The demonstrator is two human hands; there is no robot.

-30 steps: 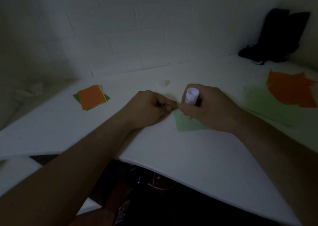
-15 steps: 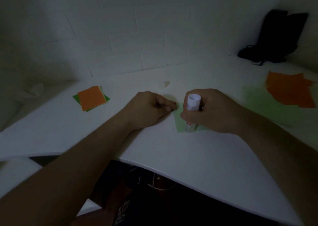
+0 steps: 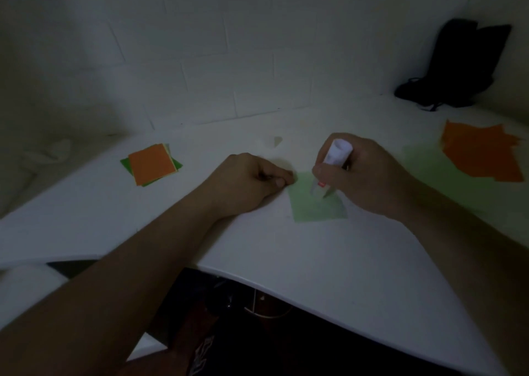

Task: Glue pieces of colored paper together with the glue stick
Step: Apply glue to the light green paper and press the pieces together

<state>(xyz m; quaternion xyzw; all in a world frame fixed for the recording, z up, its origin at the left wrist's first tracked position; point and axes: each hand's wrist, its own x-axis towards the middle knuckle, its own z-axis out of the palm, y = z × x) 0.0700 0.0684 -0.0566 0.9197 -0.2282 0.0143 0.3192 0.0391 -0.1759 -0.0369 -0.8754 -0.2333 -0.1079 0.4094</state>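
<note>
Glue stick (image 3: pixel 336 158), a white cylinder with a small red mark low on its barrel, stands tilted in the right hand (image 3: pixel 363 175), its lower end touching a pale green square sheet of paper (image 3: pixel 316 203) that lies flat on the white table (image 3: pixel 329 261). The right hand's fingers are curled round the barrel, with the thumb on the near side, and the stick's upper end leans away toward the wall. The left hand (image 3: pixel 252 183) rests on the table just beside the sheet's left corner; its fingers are curled in, and the thumb and forefinger tips pinch or press that corner, though the dim light leaves it unclear which.

Farther left lies a small stack of square papers (image 3: pixel 151 165), orange on top with green and cream edges showing beneath. At the far right, several orange sheets (image 3: pixel 483 155) overlap a larger pale green sheet (image 3: pixel 429 169). A black bag (image 3: pixel 458 66) leans against the white tiled wall (image 3: pixel 229 60) in the back right corner. A small pale scrap (image 3: pixel 277 140) lies beyond the hands.
</note>
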